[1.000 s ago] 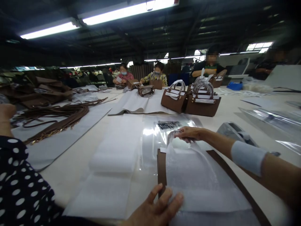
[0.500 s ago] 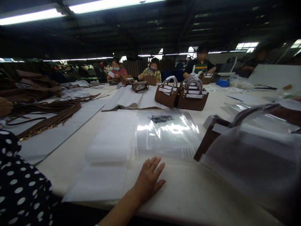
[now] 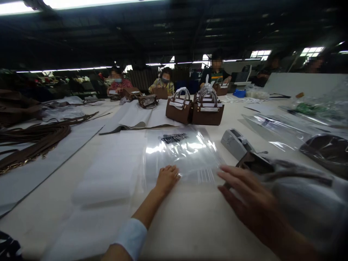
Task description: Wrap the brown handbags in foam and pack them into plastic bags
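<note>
A stack of clear plastic bags (image 3: 187, 156) with black print lies flat on the table in front of me. My left hand (image 3: 168, 177) is at the near edge of the stack, its fingers bent and close together on the film. My right hand (image 3: 244, 192) is at the near right corner of the bags, fingers stretched out and slightly apart, holding nothing I can see. Just beyond it rests a grey tape dispenser (image 3: 233, 143). A brown handbag (image 3: 255, 163), partly under a cloudy wrapping (image 3: 307, 199), is beside my right hand and partly hidden by it.
White sheets (image 3: 108, 170) lie left of the bags. Brown straps with gold chains (image 3: 38, 146) are farther left. Wrapped-handle brown handbags (image 3: 208, 114) stand beyond the stack. More clear film (image 3: 274, 130) is at right. Several co-workers sit across the table.
My left hand has moved forward onto the bags' near edge, its fingers drawing together. My right hand has come into view. The handbag at right has dropped lower, and the view has turned right.
</note>
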`<state>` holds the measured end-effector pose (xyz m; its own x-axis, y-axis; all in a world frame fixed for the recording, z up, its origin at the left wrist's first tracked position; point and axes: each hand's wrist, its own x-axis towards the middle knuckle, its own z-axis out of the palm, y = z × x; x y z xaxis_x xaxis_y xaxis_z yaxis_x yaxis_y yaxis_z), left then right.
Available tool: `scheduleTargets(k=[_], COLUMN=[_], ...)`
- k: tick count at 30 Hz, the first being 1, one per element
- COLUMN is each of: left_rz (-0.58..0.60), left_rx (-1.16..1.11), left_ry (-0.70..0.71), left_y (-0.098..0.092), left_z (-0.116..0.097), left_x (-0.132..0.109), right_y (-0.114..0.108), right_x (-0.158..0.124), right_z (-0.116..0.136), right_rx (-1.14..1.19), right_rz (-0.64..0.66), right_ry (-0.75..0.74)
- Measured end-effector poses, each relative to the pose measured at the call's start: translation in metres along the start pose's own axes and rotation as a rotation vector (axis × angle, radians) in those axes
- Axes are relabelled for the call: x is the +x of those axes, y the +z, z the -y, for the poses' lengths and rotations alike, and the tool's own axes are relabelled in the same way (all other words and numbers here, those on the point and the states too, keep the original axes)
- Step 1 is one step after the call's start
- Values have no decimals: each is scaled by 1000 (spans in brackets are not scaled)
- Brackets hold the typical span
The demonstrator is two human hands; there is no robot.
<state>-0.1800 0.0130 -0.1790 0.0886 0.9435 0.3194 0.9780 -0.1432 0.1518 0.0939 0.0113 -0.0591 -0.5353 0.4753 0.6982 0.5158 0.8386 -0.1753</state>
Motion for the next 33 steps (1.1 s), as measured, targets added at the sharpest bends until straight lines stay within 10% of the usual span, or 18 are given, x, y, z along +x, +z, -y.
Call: scheduleTargets(k=[5, 10, 20, 27, 33], left_rz=[39, 21, 121, 9, -58], left_rx=[-40, -119, -363, -502, -470], left_ry=[7, 11, 29, -83, -19], left_y=[5, 9, -4, -10, -11], left_z=[7, 1, 14, 11, -1], left_x=[17, 16, 41, 32, 16], right_y=[101, 149, 148, 147, 167], right_x=[5, -15, -10, 2, 17], right_z=[-4, -25, -27, -28, -31], right_rx=[120, 188, 386, 933, 1335], right_rz=[171, 129, -21, 450, 188], right_ry=[96, 264, 312, 1273, 1504])
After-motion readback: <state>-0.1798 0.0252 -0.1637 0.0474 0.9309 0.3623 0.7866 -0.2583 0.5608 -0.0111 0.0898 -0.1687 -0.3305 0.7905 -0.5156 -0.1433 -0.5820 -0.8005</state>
